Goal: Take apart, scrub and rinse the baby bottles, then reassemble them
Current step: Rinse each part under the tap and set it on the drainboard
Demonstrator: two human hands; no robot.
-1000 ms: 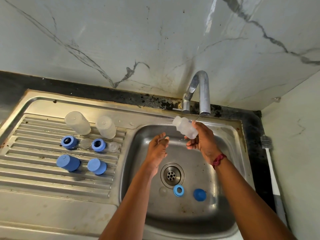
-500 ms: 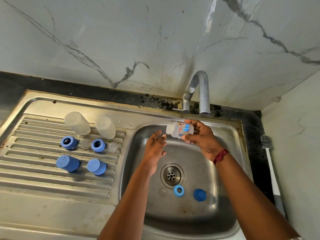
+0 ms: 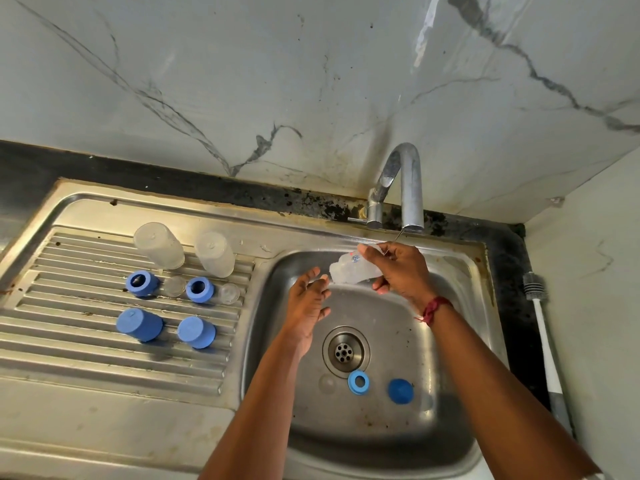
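Note:
My right hand (image 3: 401, 268) grips a clear baby bottle body (image 3: 351, 271) lying on its side below the tap spout (image 3: 412, 188), over the sink basin (image 3: 460, 341). My left hand (image 3: 308, 306) hovers just left of the bottle's lower end with relaxed fingers, holding nothing. In the basin near the drain (image 3: 345, 348) lie a blue collar ring (image 3: 358, 382), a blue cap (image 3: 400, 390) and a clear teat (image 3: 327, 382). On the drainboard (image 3: 69, 341) stand two upturned clear bottles (image 3: 159, 245) (image 3: 214, 253), two blue rings (image 3: 142, 283) (image 3: 200, 289), two clear teats (image 3: 174, 285) (image 3: 229, 293) and two blue caps (image 3: 139, 324) (image 3: 196, 331).
A white-handled bottle brush (image 3: 545, 344) lies on the black counter right of the sink. A marble-patterned wall rises behind the tap, and a side wall closes off the right.
My right hand has turned and tilted the bottle under the spout, its lower end now pointing down-left. My left hand stays close beside it, fingers loose.

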